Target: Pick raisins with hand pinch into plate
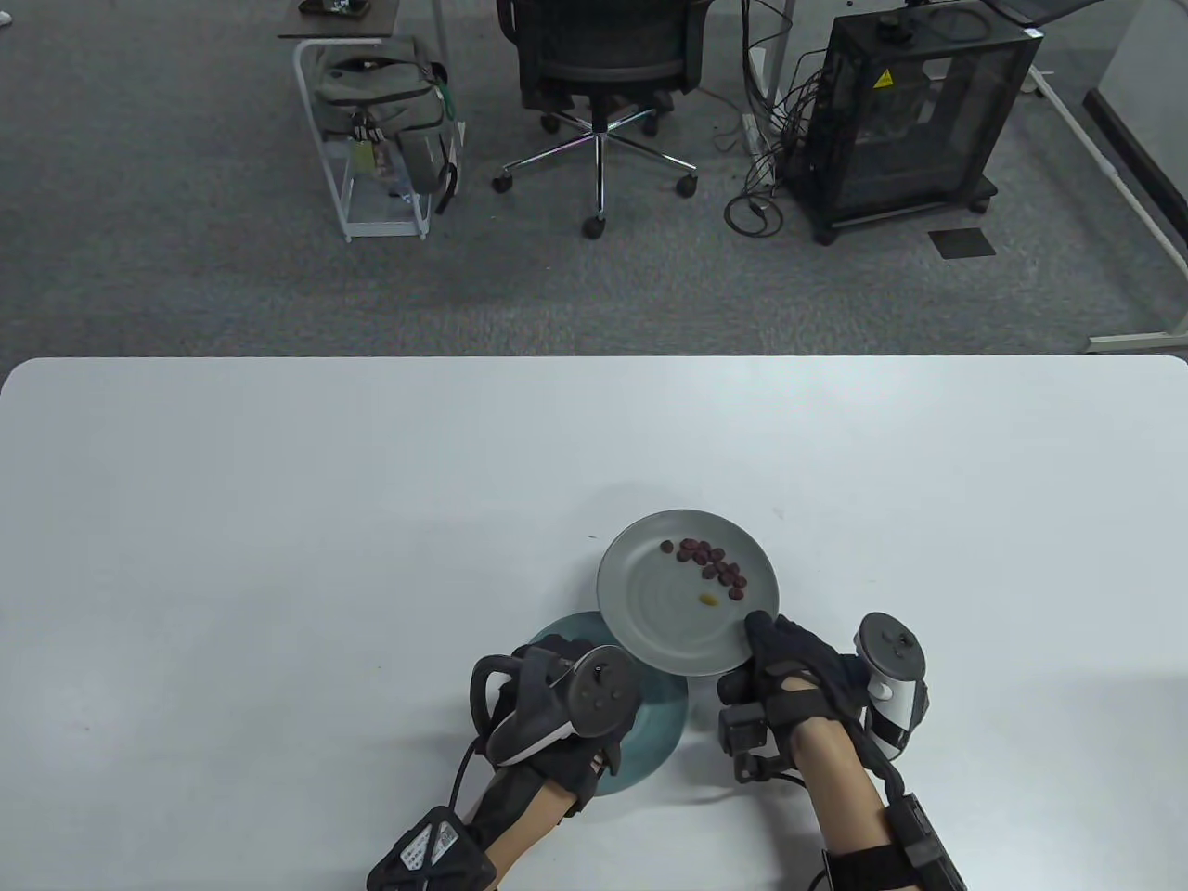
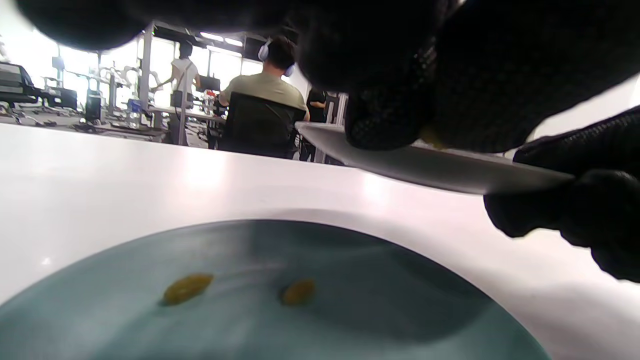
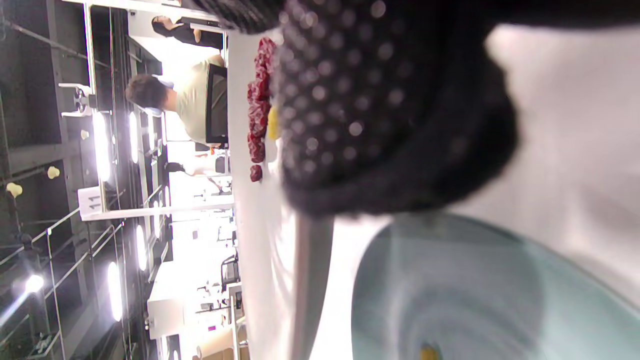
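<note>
Fingers [image 2: 380, 125] of left hand [image 1: 557, 715] pinch yellow raisin [image 2: 432, 140] over teal plate [image 2: 400, 280].

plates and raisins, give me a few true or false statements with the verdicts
1. The right hand holds the grey plate by its rim. True.
2. The grey plate lies flat on the table. False: it is lifted, overlapping the teal plate.
3. Red raisins lie on the grey plate. True.
4. The teal plate holds red raisins. False: two yellow raisins show there.
5. The left hand is over the teal plate. True.
</note>
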The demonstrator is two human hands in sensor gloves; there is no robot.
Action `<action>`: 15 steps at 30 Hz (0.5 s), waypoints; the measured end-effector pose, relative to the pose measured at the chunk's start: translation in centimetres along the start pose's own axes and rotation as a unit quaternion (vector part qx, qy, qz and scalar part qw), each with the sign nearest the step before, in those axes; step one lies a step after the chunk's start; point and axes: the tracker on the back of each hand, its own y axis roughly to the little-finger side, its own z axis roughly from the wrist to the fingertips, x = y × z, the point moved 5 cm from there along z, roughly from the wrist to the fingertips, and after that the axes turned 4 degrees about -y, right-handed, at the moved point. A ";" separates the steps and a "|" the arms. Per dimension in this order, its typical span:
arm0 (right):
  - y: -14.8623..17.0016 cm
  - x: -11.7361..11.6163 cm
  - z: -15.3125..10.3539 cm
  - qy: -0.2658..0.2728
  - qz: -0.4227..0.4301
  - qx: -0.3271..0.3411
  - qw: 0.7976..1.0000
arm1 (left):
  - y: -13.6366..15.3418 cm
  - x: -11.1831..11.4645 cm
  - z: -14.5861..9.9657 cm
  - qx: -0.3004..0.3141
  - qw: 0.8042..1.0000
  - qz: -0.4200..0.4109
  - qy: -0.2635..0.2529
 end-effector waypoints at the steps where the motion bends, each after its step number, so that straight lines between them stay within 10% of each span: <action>1: 0.0 0.3 0.0 0.002 0.004 0.000 1.000 | -0.2 0.2 0.1 0.002 1.000 0.003 0.009; 15: -0.3 4.4 0.3 0.059 0.038 0.004 0.998 | -2.7 6.2 3.1 0.002 0.992 0.057 0.116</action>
